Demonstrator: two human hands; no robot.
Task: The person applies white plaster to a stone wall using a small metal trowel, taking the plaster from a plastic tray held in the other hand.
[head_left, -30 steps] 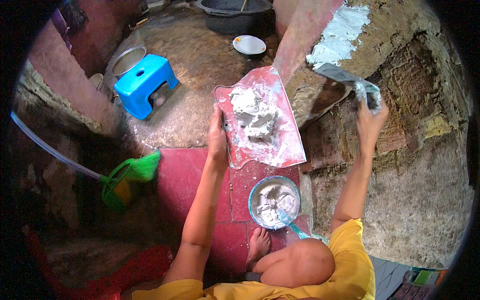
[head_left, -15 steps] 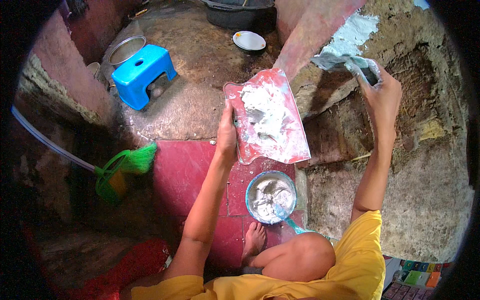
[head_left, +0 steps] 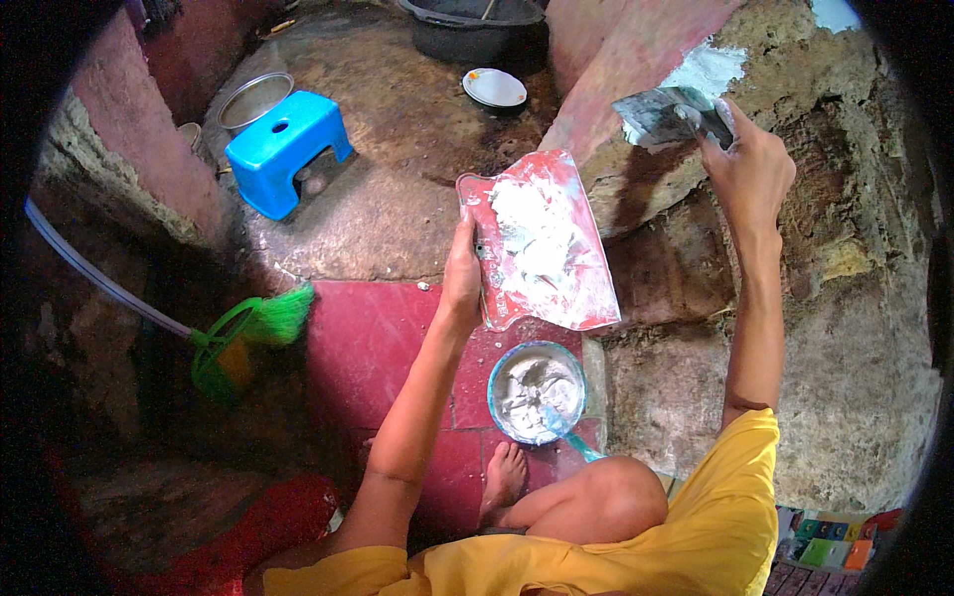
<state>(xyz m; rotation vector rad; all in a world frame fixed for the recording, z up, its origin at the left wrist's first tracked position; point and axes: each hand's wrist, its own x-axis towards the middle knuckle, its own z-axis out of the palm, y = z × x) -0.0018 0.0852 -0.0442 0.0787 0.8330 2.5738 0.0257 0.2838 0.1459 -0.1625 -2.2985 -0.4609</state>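
Faint pale lettering runs along the left edge of the red board (head_left: 547, 243), a thin, flat sheet with a wavy outline that lies just off the centre of the view toward one o'clock. On it sits a lumpy, wet-looking heap of white paste (head_left: 542, 233), smeared thin toward the board's four o'clock corner. The left hand (head_left: 462, 273) grips the board at its nine o'clock edge, thumb along the side and the other fingers hidden beneath. At two o'clock the right hand (head_left: 750, 164) has its fingers closed around a flat, grey, paste-streaked scraper (head_left: 661, 114), whose blade overlaps a rough white patch (head_left: 708, 68) on the crumbling, brown-grey wall (head_left: 765, 397); whether the blade presses on it I cannot tell. At five o'clock a round, blue-rimmed bucket (head_left: 494, 402) of creamy white paste stands on smooth red tiles (head_left: 368, 328), with a translucent blue strip leaning out of it. A glossy blue plastic stool (head_left: 288, 124) stands at ten o'clock, and a green-bristled broom (head_left: 278, 316) lies toward nine. At twelve are a white plate (head_left: 495, 87) and, beyond it, a dark tub (head_left: 477, 42). Small coloured packets (head_left: 835, 546) sit at four o'clock, their print too small to read.
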